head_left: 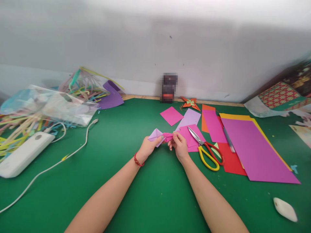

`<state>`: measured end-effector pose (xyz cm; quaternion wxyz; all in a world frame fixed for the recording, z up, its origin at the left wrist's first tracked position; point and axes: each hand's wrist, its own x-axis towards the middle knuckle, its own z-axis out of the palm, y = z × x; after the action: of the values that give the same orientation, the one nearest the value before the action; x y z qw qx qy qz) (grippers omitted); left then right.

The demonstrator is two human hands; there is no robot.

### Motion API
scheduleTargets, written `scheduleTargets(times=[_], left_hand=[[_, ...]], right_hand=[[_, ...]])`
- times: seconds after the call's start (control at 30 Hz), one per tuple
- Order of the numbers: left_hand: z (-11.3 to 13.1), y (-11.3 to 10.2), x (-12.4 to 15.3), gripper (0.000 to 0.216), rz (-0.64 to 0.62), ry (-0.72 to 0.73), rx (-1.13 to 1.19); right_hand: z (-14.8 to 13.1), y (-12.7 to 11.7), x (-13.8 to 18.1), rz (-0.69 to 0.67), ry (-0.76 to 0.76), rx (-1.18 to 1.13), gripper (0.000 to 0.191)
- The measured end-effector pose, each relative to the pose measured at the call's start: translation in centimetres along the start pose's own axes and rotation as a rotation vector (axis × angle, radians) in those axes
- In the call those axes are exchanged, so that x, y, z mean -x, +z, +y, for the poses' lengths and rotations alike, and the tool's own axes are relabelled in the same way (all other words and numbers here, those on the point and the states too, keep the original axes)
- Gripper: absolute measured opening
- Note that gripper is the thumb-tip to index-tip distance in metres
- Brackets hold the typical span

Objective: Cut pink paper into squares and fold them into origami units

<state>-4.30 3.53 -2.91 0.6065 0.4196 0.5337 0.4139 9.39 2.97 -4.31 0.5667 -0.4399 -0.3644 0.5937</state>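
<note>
Both hands meet over the middle of the green table (pixel 155 194). My left hand (pixel 150 147), with a red bead bracelet at the wrist, pinches a folded lilac paper piece (pixel 155 134). My right hand (pixel 178 145) pinches a folded pink paper piece (pixel 168 136) that joins the lilac one. The two folded pieces touch between my fingers. Both hands are closed on the paper.
Yellow-and-red scissors (pixel 205 150) lie just right of my right hand on pink sheets. Large purple (pixel 255 152), red, orange and yellow sheets lie to the right. A folded pinwheel (pixel 190 103) sits at the back. A white power bank (pixel 23 155) with cable and plastic straws lie left.
</note>
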Motion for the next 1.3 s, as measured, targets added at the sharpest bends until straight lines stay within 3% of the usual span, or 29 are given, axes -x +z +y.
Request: scheduleTargets(times=[0.2,0.5,0.8,1.3], left_hand=[[-0.27,0.05,0.15,0.032,0.050,-0.001,-0.044],[-0.37,0.06,0.24,0.036,0.048,0.024,-0.003],[-0.40,0.05,0.10,0.034,-0.013,0.058,0.032],[-0.59,0.16,0.19,0.037,0.027,0.078,0.039]], right_hand=[[-0.30,0.09,0.24,0.109,-0.072,0.071,0.041],[-0.42,-0.03,-0.09,0.079,-0.051,0.013,0.040],[-0.53,0.25,-0.28,0.149,-0.060,-0.112,0.029],[-0.71,-0.28,-0.44,0.080,-0.104,-0.135,0.030]])
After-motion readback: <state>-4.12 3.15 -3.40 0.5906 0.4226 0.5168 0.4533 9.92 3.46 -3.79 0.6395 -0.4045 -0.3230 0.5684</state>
